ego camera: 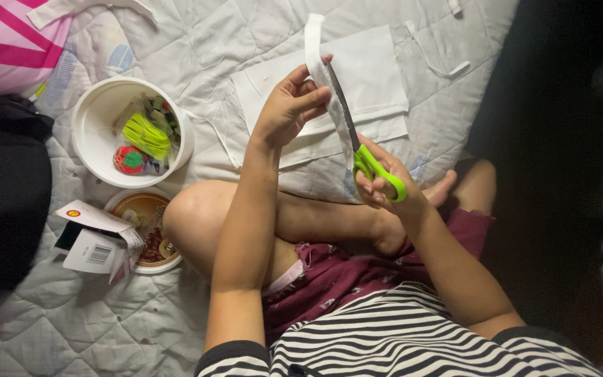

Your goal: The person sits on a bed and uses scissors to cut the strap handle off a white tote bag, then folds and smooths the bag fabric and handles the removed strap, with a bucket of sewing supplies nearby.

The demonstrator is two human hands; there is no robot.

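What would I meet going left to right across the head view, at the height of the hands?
White tub of sewing bits → left hand pinching the white fabric strip → green-handled scissors cutting it → right hand in the scissor loops.

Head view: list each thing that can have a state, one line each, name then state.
Scissors: green-handled, blades against the strip, held in the right hand.
White fabric strip: held upright, pinched by the left hand.
White tub: open, no lid, holds a green bundle and a red ball.
Round lid: lying flat, partly under paper tags.
White fabric piece: spread flat on the quilt.
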